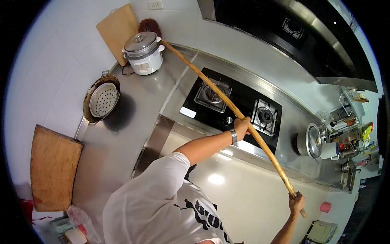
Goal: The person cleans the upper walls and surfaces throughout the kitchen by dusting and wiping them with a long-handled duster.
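Note:
A long, slightly bent wooden pole (219, 92) runs diagonally from beside the rice cooker (147, 61) at the upper left, across and above the black gas stove (239, 115), to the lower right. My left hand (242, 126), with a metal-band watch at the wrist, is closed around the pole's middle, over the stove's front part. Near the pole's lower end, my right hand (297, 202) is wrapped around it, with a short stub showing past the fist. The pole's far tip is partly hidden by the cooker's side handle.
A wok (86, 106) with a perforated steamer plate and wooden boards (56, 168) (118, 28) line the left counter. A lidded pot (302, 143) stands right of the stove, near a utensil rack. The range hood (284, 38) overhangs the stove. A pink container (325, 207) is at lower right.

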Demonstrator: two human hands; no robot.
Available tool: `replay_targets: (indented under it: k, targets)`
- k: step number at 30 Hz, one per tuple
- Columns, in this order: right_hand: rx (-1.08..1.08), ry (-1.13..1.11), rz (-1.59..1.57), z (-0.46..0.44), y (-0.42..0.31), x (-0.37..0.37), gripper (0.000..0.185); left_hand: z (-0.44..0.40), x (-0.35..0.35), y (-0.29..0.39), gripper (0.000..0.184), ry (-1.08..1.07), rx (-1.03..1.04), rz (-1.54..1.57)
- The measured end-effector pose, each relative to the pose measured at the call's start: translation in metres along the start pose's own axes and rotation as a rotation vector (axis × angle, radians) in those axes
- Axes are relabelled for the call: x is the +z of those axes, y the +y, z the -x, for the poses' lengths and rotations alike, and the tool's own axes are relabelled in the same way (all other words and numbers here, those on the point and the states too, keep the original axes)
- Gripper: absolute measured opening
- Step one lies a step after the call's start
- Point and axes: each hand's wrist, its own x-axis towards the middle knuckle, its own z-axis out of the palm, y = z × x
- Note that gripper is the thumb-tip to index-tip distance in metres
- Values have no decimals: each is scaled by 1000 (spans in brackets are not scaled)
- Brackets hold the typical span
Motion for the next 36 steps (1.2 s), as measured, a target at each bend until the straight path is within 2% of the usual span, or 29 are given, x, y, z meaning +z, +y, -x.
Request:
replay_targets:
  k: [4,7,9,15,18,21,28,31,36]
  targets:
    - [48,-29,-27,-39,1,-5,38,-15,15,18,25,44,10,-40]
    - [21,-47,4,-66,-12,-4,39,-33,12,31,27,38,31,-52]
    - [-61,-11,-6,-84,-13,8,38,-45,15,38,27,111,53,-20]
    - [-72,-48,-65,-151,-38,11,36,-99,20,61,25,166,144,3]
    - [-143,-15,-91,-164,-23,16,37,-108,31,58,27,194,173,93]
    - [-126,-32,-75,-158,-11,25,37,-104,37,43,27,249,163,83]
    - [-70,40,-72,-105,82,32,41,-57,87,-31,24,115,88,-3]
    - [-11,-4,-14,-63,133,38,41,-42,110,-88,26,174,70,-31]
    - [119,-75,66,30,190,31,34,22,129,-158,28,56,-80,-116]
